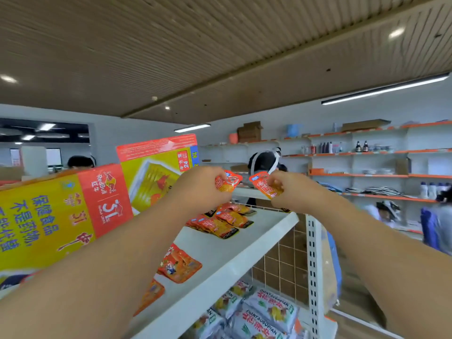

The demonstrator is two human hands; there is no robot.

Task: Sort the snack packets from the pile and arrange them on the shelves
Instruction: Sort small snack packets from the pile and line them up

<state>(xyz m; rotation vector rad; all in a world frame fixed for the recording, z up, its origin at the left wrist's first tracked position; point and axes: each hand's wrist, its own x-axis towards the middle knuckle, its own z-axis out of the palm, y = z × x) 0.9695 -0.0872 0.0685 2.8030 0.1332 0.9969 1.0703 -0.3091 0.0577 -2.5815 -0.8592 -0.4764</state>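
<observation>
Above white shelf (244,243): left hand (200,189) tight on left packet (230,183), right hand (286,189) on right packet (263,185).

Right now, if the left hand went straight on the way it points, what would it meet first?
Likely the packet in the right hand: the left hand, holding its own packet, points across at it over the shelf, with a small gap between. Depth is unclear.

Cartons (49,216) stand left on the top shelf (215,255); packets (225,222) lie right of them; bagged snacks (269,311) lie below it.
</observation>
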